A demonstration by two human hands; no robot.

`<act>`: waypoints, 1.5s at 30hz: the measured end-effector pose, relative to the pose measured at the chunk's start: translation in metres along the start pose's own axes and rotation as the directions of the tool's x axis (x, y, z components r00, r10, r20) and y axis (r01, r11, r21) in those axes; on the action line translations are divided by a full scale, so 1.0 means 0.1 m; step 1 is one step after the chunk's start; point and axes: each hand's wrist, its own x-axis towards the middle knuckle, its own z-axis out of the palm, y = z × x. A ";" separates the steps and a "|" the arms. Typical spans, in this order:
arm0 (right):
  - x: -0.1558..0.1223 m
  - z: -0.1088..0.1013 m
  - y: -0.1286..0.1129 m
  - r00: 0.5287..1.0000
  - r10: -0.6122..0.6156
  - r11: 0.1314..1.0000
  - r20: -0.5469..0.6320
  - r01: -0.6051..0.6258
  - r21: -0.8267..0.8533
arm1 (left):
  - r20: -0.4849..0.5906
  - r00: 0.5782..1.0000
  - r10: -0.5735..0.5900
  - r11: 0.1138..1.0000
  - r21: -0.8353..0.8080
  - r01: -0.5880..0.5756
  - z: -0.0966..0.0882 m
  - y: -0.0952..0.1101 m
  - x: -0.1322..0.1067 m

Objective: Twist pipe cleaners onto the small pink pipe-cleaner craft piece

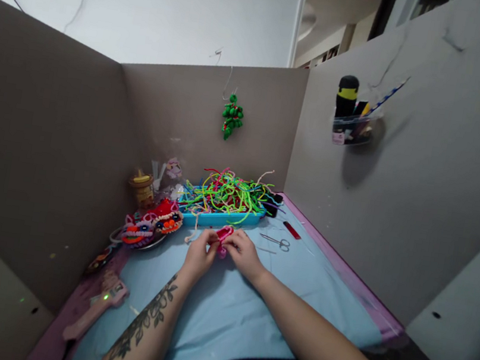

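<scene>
Between my two hands, above the light blue cloth [264, 322], is a small pink and red fuzzy piece [225, 234] that looks bent from pipe cleaners. My left hand [201, 252] pinches its left side with thumb and fingers. On the other side, my right hand [244, 253] grips it with bent fingers. My fingertips cover part of the piece. Right behind it stands a blue tray [216, 220] heaped with colourful pipe cleaners [233, 196]. A pair of scissors [278, 242] lies on the cloth to the right of my right hand.
Fuzzy animal-like crafts [138, 231] sit in a dish at the left, by a brown cup [143, 191]. A pink glue gun [101, 307] with a green light lies front left. A red strip [291, 230] rests at right. Grey panels [377, 194] enclose the table; a tool holder [351, 130] hangs there.
</scene>
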 end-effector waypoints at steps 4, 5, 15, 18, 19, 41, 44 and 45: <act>-0.01 0.01 0.01 1.000 0.001 1.000 0.029 -0.001 0.001 | 0.040 0.999 0.003 0.998 0.066 -0.006 0.01 0.00 -0.02; -0.01 0.01 0.01 1.000 0.006 1.000 0.029 -0.006 -0.002 | 0.046 0.999 0.003 0.997 0.077 -0.007 0.01 0.00 -0.02; -0.02 0.02 -0.01 0.998 0.041 0.999 -0.045 -0.042 -0.024 | 0.026 1.000 0.008 0.987 0.159 -0.012 0.01 0.02 -0.03; -0.02 0.02 0.00 0.999 0.000 0.999 -0.047 -0.002 -0.043 | 0.043 0.999 0.008 0.986 0.166 -0.015 0.01 0.02 -0.03; -0.02 0.02 0.00 0.999 -0.004 0.999 -0.048 0.002 -0.049 | 0.048 0.999 0.011 0.985 0.172 -0.019 0.01 0.02 -0.03; -0.05 0.02 0.01 0.982 -0.177 0.955 -0.059 0.157 -0.253 | 0.011 0.998 -0.063 0.998 0.031 0.063 0.05 0.08 -0.04; -0.05 0.03 0.01 0.980 -0.189 0.950 -0.064 0.166 -0.263 | -0.027 0.997 -0.072 0.997 -0.035 0.071 0.05 0.10 -0.03; -0.05 0.03 0.01 0.979 -0.193 0.950 -0.068 0.169 -0.263 | -0.038 0.996 -0.085 0.994 -0.073 0.083 0.05 0.11 -0.03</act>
